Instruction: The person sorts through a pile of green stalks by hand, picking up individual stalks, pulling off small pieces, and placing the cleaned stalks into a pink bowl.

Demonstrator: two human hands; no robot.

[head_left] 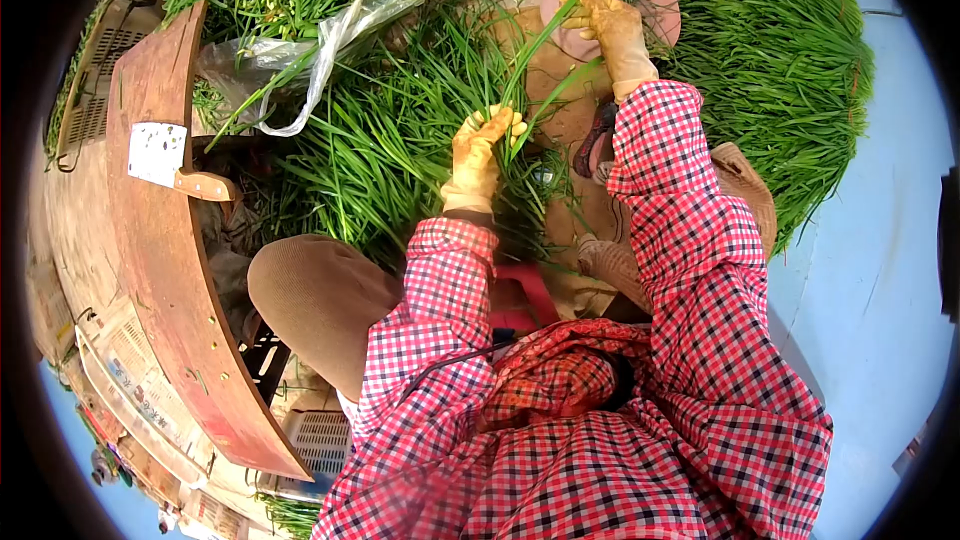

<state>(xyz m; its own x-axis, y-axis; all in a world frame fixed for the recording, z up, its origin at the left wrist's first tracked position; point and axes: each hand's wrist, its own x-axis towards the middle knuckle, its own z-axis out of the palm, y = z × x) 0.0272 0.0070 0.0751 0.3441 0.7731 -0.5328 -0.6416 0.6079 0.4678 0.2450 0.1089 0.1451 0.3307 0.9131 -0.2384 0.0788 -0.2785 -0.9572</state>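
My left hand, in a stained yellowish glove, is closed round the lower part of a few long green stalks near the middle of the view. Up and to the right, my right hand, gloved the same way, has its fingers bent around the upper part of these leaves. The leaves stretch between both hands. A loose heap of green leaves lies beneath and to the left of my left hand. Just behind my right hand is a round pink container with greens in it.
A cleaver with a wooden handle rests on a long wooden board at the left. A plastic bag lies by more greens at the top. A large pile of green stalks fills the upper right. White crates stand lower left.
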